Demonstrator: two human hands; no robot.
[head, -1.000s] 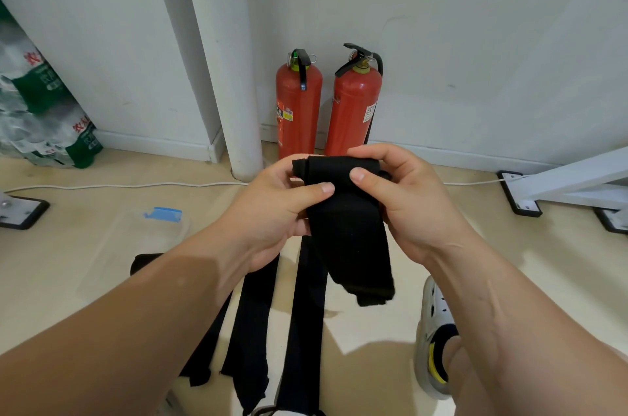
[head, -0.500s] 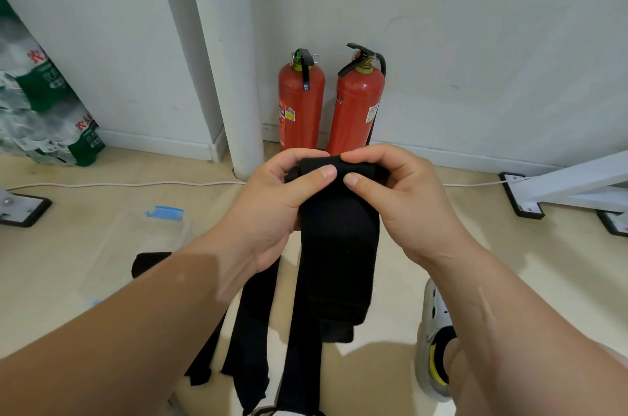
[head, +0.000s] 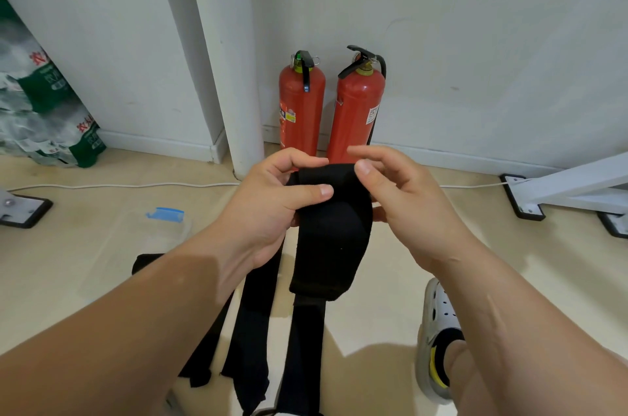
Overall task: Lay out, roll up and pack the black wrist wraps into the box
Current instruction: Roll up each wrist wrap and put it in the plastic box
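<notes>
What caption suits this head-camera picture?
Left hand and right hand hold a black wrist wrap by its top, above other wraps laid on the floor.

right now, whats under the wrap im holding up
Under the held wrap, a black strip lies flat on the floor, two more strips beside it. The held wrap covers that strip's far end, so where it stops cannot be seen.

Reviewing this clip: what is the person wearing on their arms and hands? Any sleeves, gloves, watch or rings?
Nothing shows. The left forearm and right forearm are bare to the frame edge, with no sleeve or cuff in view. The left hand and right hand are ungloved, without ring, watch or wristband; the visible nails are short and unpainted.
</notes>
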